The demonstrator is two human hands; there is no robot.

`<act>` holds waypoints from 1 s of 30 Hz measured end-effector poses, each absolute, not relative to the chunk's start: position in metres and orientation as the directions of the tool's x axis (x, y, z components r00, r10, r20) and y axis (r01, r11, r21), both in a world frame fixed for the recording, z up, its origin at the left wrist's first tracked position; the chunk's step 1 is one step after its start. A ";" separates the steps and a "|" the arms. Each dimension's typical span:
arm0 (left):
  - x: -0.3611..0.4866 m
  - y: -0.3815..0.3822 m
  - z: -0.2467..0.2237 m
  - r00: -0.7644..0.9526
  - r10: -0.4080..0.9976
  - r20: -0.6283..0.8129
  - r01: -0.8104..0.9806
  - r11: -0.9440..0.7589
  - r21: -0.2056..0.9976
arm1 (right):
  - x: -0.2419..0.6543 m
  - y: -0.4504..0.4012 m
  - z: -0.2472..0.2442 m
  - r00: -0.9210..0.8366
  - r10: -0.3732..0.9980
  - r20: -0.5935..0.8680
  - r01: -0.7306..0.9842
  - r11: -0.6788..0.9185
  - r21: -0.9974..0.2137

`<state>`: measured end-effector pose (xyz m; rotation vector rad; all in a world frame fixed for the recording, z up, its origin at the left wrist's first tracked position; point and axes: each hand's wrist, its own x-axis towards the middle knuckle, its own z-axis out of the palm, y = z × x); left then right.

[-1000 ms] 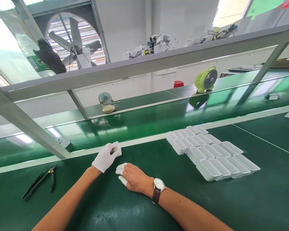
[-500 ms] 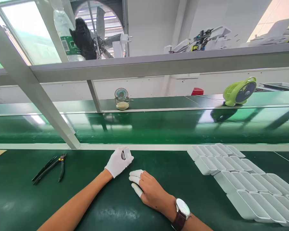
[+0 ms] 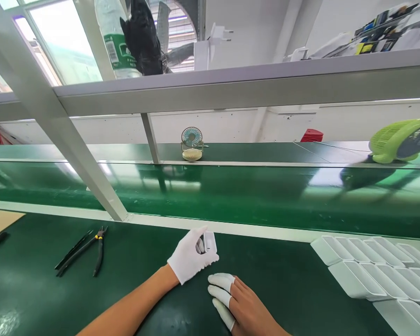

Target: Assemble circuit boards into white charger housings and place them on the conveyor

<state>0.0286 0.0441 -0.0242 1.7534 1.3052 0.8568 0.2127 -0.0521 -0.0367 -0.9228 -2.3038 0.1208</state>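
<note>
My left hand (image 3: pixel 192 255), in a white glove, is closed around a small white plastic case (image 3: pixel 210 242). The case is held by its edges between thumb and fingers, just above the green tabletop (image 3: pixel 154 322), and its recessed face shows toward me. Below and to the right of it, my right hand (image 3: pixel 240 301) lies on the tabletop with white finger cots on several fingers. Those fingers are stretched out and hold nothing that I can see.
White compartment trays (image 3: pixel 357 280) stand at the right. Black-handled pliers (image 3: pixel 100 252) and dark tweezers (image 3: pixel 73 248) lie at the left. A pale rail (image 3: pixel 266 233) borders a shiny green belt (image 3: pixel 231 196). Beyond are a small fan (image 3: pixel 192 140) and a green fan (image 3: pixel 394 140).
The view has swung left, so fixed things sit farther right. My left hand has turned the white case, and its hollow face now shows. My right hand stays just beside it.
</note>
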 end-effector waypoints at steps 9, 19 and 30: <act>0.029 0.043 -0.017 0.325 0.946 0.019 0.398 -0.154 0.904 | 0.210 -0.049 -0.040 -0.503 0.671 0.544 0.578 0.730 -0.366; 0.023 0.045 -0.023 0.460 0.877 0.141 0.399 -0.346 0.849 | 0.207 -0.048 -0.033 -0.464 0.636 0.617 0.478 0.766 -0.430; -0.030 0.078 -0.008 0.341 0.926 -0.163 0.033 0.161 0.986 | 0.208 -0.045 -0.027 -0.471 0.609 0.639 0.467 0.786 -0.405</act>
